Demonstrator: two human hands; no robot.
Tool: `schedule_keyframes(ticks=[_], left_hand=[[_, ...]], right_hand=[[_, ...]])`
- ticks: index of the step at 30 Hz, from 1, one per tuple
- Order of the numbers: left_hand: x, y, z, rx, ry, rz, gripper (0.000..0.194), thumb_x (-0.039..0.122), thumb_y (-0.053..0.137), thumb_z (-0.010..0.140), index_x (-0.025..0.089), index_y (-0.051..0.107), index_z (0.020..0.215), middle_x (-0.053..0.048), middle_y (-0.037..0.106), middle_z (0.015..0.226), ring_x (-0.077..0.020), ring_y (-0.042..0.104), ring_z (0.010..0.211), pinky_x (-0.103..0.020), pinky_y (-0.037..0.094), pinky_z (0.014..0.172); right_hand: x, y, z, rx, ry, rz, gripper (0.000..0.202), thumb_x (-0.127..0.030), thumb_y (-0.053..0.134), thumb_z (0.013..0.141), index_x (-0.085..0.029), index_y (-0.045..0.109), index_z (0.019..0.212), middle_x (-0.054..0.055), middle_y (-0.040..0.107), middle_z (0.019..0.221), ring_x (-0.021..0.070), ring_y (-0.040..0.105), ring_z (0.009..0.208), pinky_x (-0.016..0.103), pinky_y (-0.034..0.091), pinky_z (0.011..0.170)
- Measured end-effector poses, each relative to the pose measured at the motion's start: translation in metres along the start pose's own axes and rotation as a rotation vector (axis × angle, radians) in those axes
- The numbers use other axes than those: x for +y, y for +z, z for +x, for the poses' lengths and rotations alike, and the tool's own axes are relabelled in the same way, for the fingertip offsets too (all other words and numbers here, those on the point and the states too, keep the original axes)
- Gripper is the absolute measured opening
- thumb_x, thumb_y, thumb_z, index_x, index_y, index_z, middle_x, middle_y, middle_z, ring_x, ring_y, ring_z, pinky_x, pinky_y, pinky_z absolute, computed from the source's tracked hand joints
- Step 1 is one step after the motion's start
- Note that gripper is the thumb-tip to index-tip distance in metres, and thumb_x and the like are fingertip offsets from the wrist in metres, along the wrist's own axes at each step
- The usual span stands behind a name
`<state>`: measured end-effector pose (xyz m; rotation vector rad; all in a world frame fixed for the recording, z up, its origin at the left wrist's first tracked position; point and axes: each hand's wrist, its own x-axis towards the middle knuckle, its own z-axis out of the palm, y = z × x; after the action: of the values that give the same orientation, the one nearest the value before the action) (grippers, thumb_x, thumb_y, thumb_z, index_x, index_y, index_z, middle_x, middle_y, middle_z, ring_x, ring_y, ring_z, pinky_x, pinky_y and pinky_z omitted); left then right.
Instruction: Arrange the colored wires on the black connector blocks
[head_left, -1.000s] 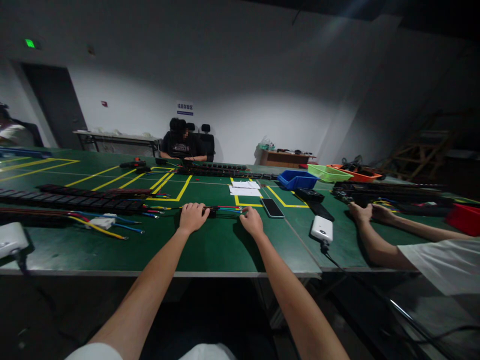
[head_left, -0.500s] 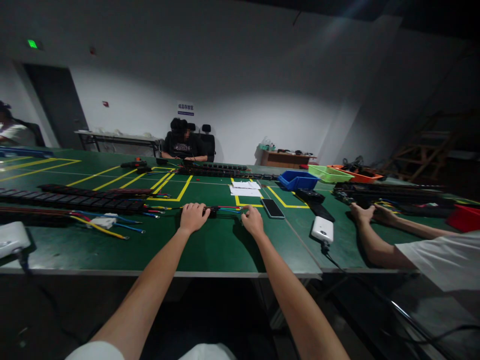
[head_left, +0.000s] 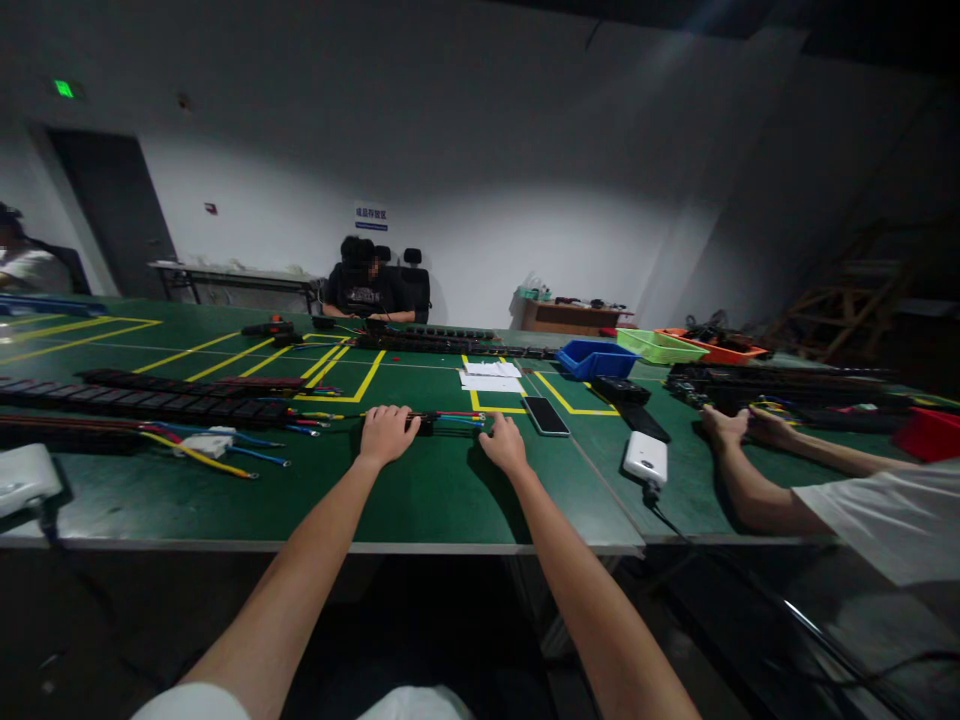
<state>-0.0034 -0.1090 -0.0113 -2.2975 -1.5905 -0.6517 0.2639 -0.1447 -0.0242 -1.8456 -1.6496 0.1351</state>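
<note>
My left hand (head_left: 386,437) is closed over a dark cable bundle (head_left: 426,423) lying on the green table (head_left: 442,500). From the bundle's right end come red, yellow and blue wires (head_left: 457,420) tipped with metal lugs. Right by those tips is my right hand (head_left: 504,443), its fingers curled in; whatever they may pinch is hidden. Just beyond my right hand rests a dark-screened phone (head_left: 545,417). White paper sheets (head_left: 490,377) lie farther back.
Black cable strips (head_left: 180,402) and loose lugged wires (head_left: 217,458) lie on the left. A white device (head_left: 645,458) trails a cord over the edge at right. Blue bin (head_left: 596,360) and green tray (head_left: 660,347) stand behind. A co-worker's hands (head_left: 731,425) handle black harnesses there.
My right hand has shifted very slightly down and left beside the wire tips. My left hand stays where it was on the bundle.
</note>
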Motion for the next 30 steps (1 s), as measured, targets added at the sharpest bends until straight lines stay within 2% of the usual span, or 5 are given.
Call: schedule_keyframes(ticks=[7, 11, 16, 26, 30], left_hand=[[0.0006, -0.0017, -0.0001, -0.001, -0.001, -0.009, 0.034, 0.041, 0.062, 0.099, 0.017, 0.064, 0.123, -0.01, 0.064, 0.126, -0.0244, 0.064, 0.112, -0.049, 0.054, 0.098], [-0.0004, -0.0015, 0.0009, -0.004, 0.006, -0.02, 0.035, 0.04, 0.062, 0.099, 0.017, 0.063, 0.125, -0.011, 0.064, 0.127, -0.0243, 0.064, 0.111, -0.048, 0.055, 0.096], [-0.0012, -0.001, 0.0015, -0.01, 0.012, -0.035, 0.036, 0.04, 0.063, 0.098, 0.016, 0.062, 0.126, -0.011, 0.064, 0.127, -0.0242, 0.064, 0.11, -0.047, 0.056, 0.095], [0.0, -0.0017, 0.0012, -0.01, 0.006, -0.037, 0.035, 0.04, 0.062, 0.099, 0.016, 0.063, 0.125, -0.01, 0.064, 0.126, -0.0242, 0.064, 0.111, -0.048, 0.055, 0.096], [0.0002, 0.0003, 0.0005, -0.002, -0.012, -0.034, 0.035, 0.041, 0.062, 0.099, 0.017, 0.063, 0.123, -0.011, 0.064, 0.127, -0.0247, 0.063, 0.113, -0.049, 0.053, 0.098]], right_hand=[[-0.0006, -0.0024, 0.0005, 0.014, -0.012, 0.013, 0.025, -0.019, 0.057, 0.088, -0.022, 0.071, 0.108, 0.006, 0.063, 0.1, 0.0195, 0.061, 0.093, 0.028, 0.045, 0.082], [-0.001, -0.0041, 0.0003, 0.036, 0.005, 0.008, 0.027, -0.017, 0.056, 0.089, -0.021, 0.072, 0.11, 0.006, 0.065, 0.099, 0.0193, 0.061, 0.09, 0.027, 0.043, 0.077], [-0.0009, -0.0065, 0.0002, 0.031, 0.01, 0.008, 0.023, -0.018, 0.054, 0.09, -0.021, 0.076, 0.097, 0.007, 0.068, 0.1, 0.0191, 0.062, 0.093, 0.026, 0.042, 0.075], [0.0, -0.0041, 0.0013, 0.067, 0.021, 0.013, 0.022, -0.017, 0.054, 0.089, -0.02, 0.073, 0.098, 0.007, 0.069, 0.098, 0.0196, 0.062, 0.09, 0.026, 0.043, 0.073], [0.0001, -0.0028, 0.0028, 0.079, -0.003, 0.02, 0.03, -0.014, 0.052, 0.087, -0.02, 0.07, 0.111, 0.006, 0.067, 0.096, 0.0194, 0.062, 0.089, 0.026, 0.043, 0.075]])
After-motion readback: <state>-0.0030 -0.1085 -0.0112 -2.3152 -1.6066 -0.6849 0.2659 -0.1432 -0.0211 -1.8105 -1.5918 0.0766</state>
